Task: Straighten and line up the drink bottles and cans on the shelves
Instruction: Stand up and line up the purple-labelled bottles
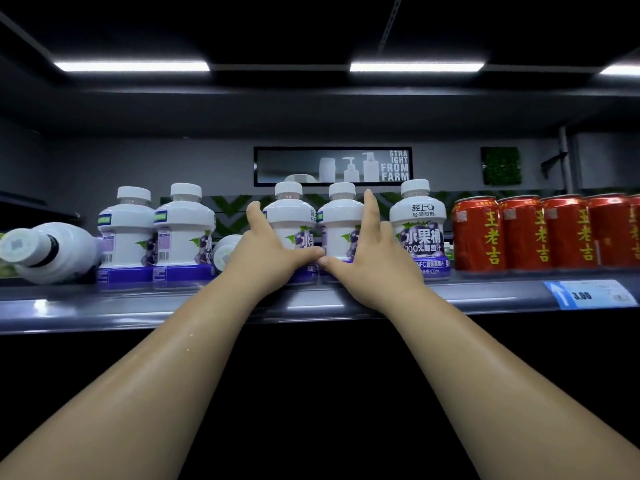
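Note:
Several white grape-juice bottles with purple labels stand in a row on the grey shelf point(138, 303). My left hand point(266, 251) grips one upright bottle point(291, 216) from its left side, thumb across the front. My right hand point(367, 258) grips the neighbouring bottle point(341, 216) from its right side, fingers pointing up. My two thumbs nearly meet between these bottles. Right of them another bottle point(419, 226) stands with its label facing me. Two bottles point(126, 230) point(183, 226) stand at the left, labels turned sideways. One bottle point(48, 251) lies toppled at far left, and another point(225, 251) lies behind my left hand.
Several red cans point(478, 230) stand in a row at the right end of the shelf. A blue and white price tag point(588, 294) reading 3.00 is clipped on the shelf's front rail. Below the shelf all is dark. A sign point(332, 166) hangs on the back wall.

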`<state>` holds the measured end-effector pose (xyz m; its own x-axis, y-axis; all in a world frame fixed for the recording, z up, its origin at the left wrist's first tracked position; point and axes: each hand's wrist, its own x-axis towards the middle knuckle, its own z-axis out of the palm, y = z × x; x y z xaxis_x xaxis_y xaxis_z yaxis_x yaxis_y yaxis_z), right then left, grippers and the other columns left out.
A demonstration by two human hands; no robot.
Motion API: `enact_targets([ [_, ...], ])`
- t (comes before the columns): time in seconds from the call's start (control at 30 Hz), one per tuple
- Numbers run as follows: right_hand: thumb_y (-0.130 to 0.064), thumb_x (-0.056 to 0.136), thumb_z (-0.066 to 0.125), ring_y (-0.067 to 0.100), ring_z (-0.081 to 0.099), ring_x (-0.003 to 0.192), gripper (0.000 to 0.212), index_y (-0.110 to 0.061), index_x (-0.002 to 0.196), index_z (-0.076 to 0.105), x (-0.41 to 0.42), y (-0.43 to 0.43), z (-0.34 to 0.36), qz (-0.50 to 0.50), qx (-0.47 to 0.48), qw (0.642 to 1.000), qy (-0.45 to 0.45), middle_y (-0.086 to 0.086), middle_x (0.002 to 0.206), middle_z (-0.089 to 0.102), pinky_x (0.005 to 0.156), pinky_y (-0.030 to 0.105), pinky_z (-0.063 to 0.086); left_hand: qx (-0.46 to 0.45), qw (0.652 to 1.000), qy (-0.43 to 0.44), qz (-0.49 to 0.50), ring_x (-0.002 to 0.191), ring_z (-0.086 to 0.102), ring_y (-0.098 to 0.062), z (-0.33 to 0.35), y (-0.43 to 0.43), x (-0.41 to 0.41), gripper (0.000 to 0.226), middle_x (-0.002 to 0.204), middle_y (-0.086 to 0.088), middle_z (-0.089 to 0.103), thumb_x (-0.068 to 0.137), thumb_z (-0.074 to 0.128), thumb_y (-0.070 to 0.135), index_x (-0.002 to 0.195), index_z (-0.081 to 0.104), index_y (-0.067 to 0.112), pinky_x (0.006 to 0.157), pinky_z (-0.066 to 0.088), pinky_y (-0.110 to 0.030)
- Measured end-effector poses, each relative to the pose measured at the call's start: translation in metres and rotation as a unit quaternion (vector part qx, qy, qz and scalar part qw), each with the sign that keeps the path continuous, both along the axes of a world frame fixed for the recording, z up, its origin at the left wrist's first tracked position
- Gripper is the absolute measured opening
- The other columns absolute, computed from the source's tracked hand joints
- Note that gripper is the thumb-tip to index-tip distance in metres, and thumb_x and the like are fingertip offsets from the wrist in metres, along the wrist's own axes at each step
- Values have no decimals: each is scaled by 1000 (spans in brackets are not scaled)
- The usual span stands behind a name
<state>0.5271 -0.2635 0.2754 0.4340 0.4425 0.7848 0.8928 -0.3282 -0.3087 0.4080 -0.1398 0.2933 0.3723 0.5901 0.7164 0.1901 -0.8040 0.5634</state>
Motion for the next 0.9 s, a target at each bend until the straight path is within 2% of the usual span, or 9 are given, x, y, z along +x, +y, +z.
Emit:
enact_targets([
  [0.1,-67,81,60,33,53,117,116,-37,148,-29,0,-1,-1,6,6,1000,-7,9,136,42,90,50,50,-12,1000,-13,-15,103,52,-27,-1,3,-2,110,129,-9,55,76,77,43,153,1,23,87,41,-36],
  [0.17,-60,82,61,31,56,109,115,-39,147,-33,2,-2,0,20,-1,1000,-1,7,132,47,87,50,51,-5,1000,-12,-29,107,52,-26,-2,4,-4,108,130,-5,53,76,76,43,153,3,25,91,42,-37],
  [0.3,-68,78,65,35,51,122,121,-33,152,-24,2,-3,-2,5,19,1000,1,10,143,36,92,47,47,19,999,-23,-32,111,49,-22,-6,3,-5,113,126,-2,49,72,83,46,152,7,20,88,36,-32],
  [0.37,-68,79,64,35,51,123,120,-34,151,-26,0,-4,-2,8,17,1000,-3,9,145,35,92,47,46,-9,998,-37,-44,104,51,-20,-5,6,-6,105,119,2,52,77,80,38,152,9,20,86,36,-31],
  [0.43,-62,83,62,33,53,118,116,-37,149,-31,1,-4,-2,20,8,1000,-8,9,142,39,90,47,49,-24,998,-36,-55,101,57,-19,-4,10,-5,84,116,2,59,78,77,34,143,26,23,86,42,-34],
  [0.5,-62,83,62,33,54,117,116,-36,149,-31,2,-4,-2,16,6,1000,-12,9,142,39,89,47,49,-6,999,-24,-48,103,58,-19,-5,10,-5,68,114,3,60,73,79,41,126,38,28,89,47,-39],
  [0.6,-68,80,65,36,55,116,117,-31,153,-19,0,-3,-6,-7,36,999,-25,11,142,32,86,42,45,33,999,-10,-30,107,57,-19,-8,7,-6,84,117,3,58,60,80,62,126,41,27,93,49,-44],
  [0.73,-67,79,66,35,57,109,116,-30,153,-15,2,-1,-8,-17,53,997,-48,10,139,31,79,38,42,27,999,-17,-26,99,61,-20,-7,11,-6,66,104,8,63,71,81,49,117,40,24,91,50,-45],
  [0.9,-61,82,67,34,58,97,115,-31,154,-17,4,-1,-10,-7,62,996,-66,9,136,31,71,34,38,38,999,3,-21,101,61,-19,-8,7,-8,59,107,9,65,73,76,48,118,42,32,93,49,-44],
])
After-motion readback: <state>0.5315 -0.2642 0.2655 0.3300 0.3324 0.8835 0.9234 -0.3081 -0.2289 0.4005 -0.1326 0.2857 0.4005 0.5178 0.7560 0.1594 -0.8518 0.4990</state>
